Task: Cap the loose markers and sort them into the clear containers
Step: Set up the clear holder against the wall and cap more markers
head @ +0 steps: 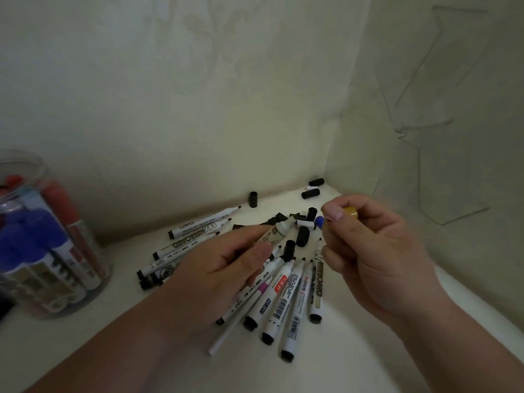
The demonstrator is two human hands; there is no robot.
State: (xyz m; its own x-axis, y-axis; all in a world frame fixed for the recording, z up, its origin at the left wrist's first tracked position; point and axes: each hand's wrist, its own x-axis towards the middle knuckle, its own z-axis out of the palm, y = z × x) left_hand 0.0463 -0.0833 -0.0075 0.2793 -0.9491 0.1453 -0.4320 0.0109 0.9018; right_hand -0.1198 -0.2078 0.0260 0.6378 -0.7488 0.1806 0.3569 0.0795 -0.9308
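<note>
My left hand (224, 268) grips a white uncapped marker (279, 232), its tip pointing up and to the right. My right hand (377, 251) pinches a yellow cap (351, 212) between thumb and forefinger, just right of that tip and apart from it. Below both hands lies a pile of loose white markers (283, 296) with black ends, most without caps. Several black caps (302, 235) are scattered behind the pile, and a blue cap (319, 221) lies among them. A clear container (42, 239) at the left holds blue and red capped markers.
The white surface (113, 321) sits in a corner between two pale walls (198, 109). More black caps (311, 193) lie in the far corner, and one stands upright (253, 199) against the back wall. A clear container (448, 114), hard to make out, stands at the right.
</note>
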